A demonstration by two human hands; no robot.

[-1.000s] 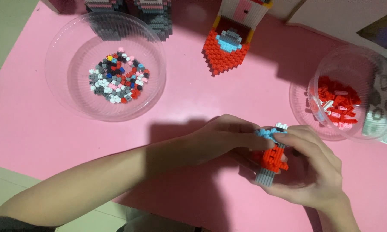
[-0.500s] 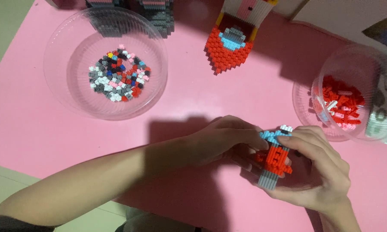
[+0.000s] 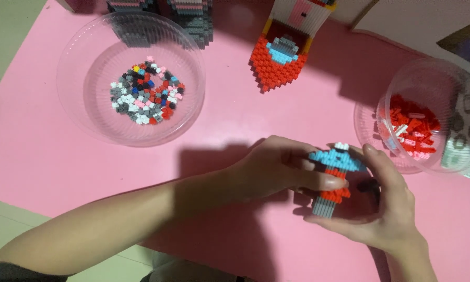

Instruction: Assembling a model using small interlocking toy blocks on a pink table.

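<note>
The small brick model [image 3: 333, 180], with a blue top, a red middle and a grey base, stands near the front edge of the pink surface [image 3: 47, 162], right of centre, held between both hands. The left hand [image 3: 277, 169] reaches in from the left, its fingers [image 3: 324, 183] closed on the model's red middle just under the blue cap. The right hand [image 3: 381, 209] cups the model from the right and below, fingers curled around the grey base and the blue top.

Far left on the surface sits a clear round bowl [image 3: 78, 104] holding mixed tiny bricks [image 3: 143, 96] in grey, black, red, pink and white. At the right edge, another clear bowl [image 3: 397, 83] holds red bricks [image 3: 410, 128]. At the far side, in the middle, lies a larger red, pointed brick build [image 3: 271, 65] with a blue patch.
</note>
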